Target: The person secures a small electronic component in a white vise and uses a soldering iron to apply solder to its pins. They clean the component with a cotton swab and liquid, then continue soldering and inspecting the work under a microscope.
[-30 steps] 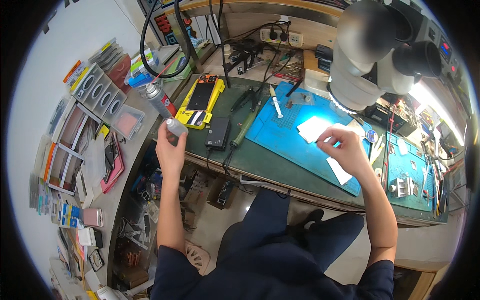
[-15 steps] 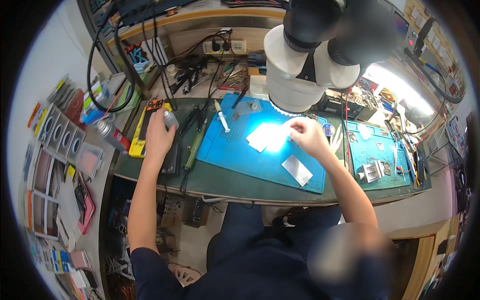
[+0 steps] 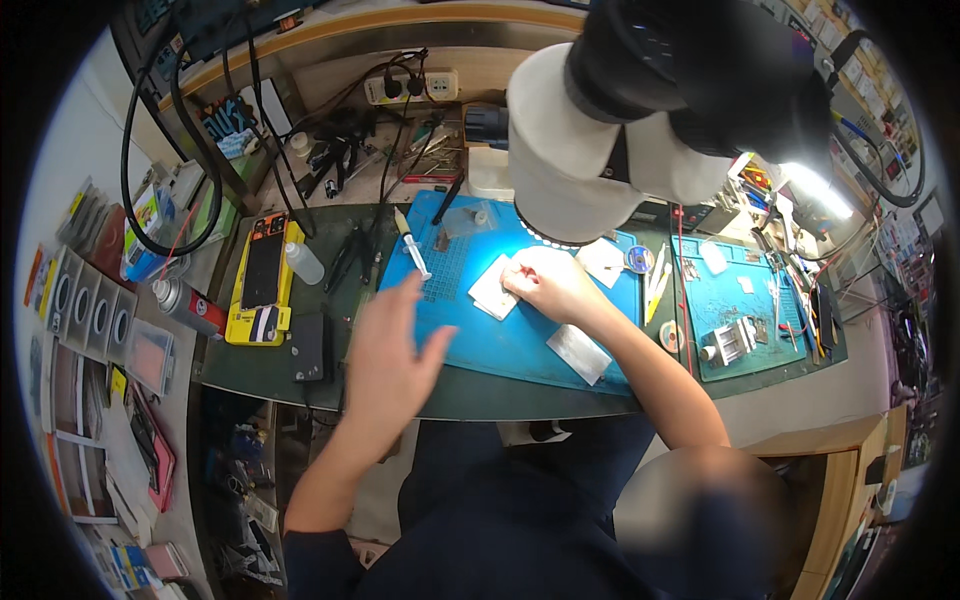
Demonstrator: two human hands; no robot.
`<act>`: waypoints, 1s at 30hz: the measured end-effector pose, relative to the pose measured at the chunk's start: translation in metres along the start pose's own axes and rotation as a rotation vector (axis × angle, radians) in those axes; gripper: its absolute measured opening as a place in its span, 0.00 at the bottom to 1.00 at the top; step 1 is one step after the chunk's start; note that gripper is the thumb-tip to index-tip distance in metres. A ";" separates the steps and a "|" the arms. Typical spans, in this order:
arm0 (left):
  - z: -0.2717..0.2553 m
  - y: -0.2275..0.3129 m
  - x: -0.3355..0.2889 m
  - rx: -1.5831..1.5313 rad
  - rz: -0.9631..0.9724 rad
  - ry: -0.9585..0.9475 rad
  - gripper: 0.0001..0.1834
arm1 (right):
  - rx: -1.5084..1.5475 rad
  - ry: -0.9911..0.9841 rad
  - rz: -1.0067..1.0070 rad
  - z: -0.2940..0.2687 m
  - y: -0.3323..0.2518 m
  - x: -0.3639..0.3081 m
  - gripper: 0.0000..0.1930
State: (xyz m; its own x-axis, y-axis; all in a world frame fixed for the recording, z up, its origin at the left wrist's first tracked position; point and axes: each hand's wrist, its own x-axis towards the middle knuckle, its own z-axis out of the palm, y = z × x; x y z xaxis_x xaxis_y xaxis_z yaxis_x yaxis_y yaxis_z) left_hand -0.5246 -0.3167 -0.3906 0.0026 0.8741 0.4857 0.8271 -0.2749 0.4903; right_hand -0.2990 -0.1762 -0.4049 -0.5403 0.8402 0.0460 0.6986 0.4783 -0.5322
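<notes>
My left hand [image 3: 392,355] hovers over the front of the bench, fingers stretched and thumb apart, holding nothing. Beyond its fingertips a slim syringe [image 3: 413,255] lies on the blue mat [image 3: 460,345]. Under the microscope [image 3: 570,150], my right hand [image 3: 550,283] is closed, its fingertips at a white sheet [image 3: 492,292]; what they pinch is hidden in the glare. A second white piece [image 3: 602,262] lies beyond that hand. Near the right wrist rests a silvery rectangular packet [image 3: 578,355]. The white squeeze bottle [image 3: 303,263] stands apart from my left hand.
Left of the mat are a yellow tray holding a phone [image 3: 262,290], a black flat box [image 3: 310,348] and a spray can [image 3: 188,305]. To the right sit a second blue mat [image 3: 765,355] with a small metal clamp [image 3: 733,342]. Black cables [image 3: 262,130] hang at the upper left.
My left hand has left the squeeze bottle and come right and nearer, its fingers now spread. My right hand has moved left onto the white sheet. The whole view has shifted somewhat.
</notes>
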 end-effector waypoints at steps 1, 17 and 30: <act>0.021 0.006 0.006 0.005 0.098 -0.007 0.39 | 0.095 0.018 -0.016 0.001 0.004 0.000 0.15; 0.078 0.017 0.057 0.008 0.106 -0.226 0.30 | 0.338 0.145 0.154 -0.003 0.033 -0.012 0.09; 0.071 -0.010 0.095 -0.365 -0.184 -0.454 0.14 | 0.582 0.171 0.250 -0.036 0.040 -0.012 0.11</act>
State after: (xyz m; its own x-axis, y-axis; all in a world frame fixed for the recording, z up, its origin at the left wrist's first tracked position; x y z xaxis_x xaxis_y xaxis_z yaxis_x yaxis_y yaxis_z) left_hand -0.4929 -0.2027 -0.4012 0.1835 0.9816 0.0521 0.5908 -0.1525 0.7923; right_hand -0.2477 -0.1585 -0.3966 -0.2788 0.9599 -0.0302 0.3997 0.0874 -0.9125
